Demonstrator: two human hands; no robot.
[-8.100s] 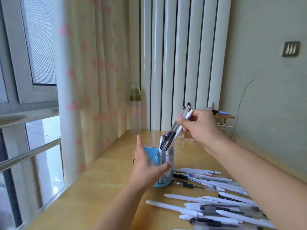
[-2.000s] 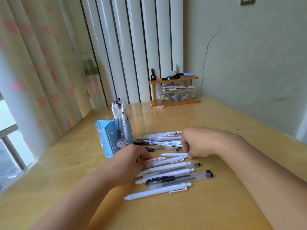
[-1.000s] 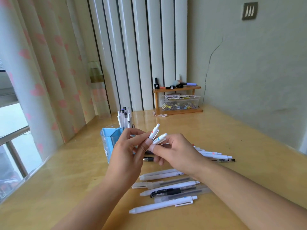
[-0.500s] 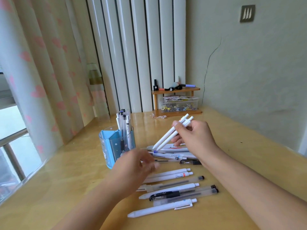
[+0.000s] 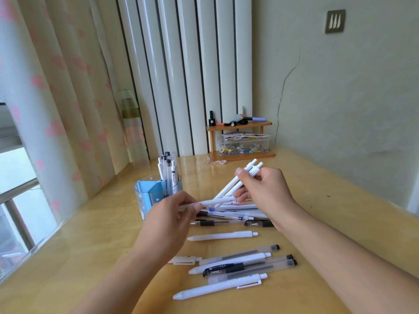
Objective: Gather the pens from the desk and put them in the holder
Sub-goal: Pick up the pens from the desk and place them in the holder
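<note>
Near middle of frame, right hand squeezes two white pens, tips slanting down to left. Left hand, blurry, fingers pinched on one white pen lying flat. Blue holder sits just left of hands, some pens standing inside. Lower middle: more loose pens lie on yellow desk.
</note>
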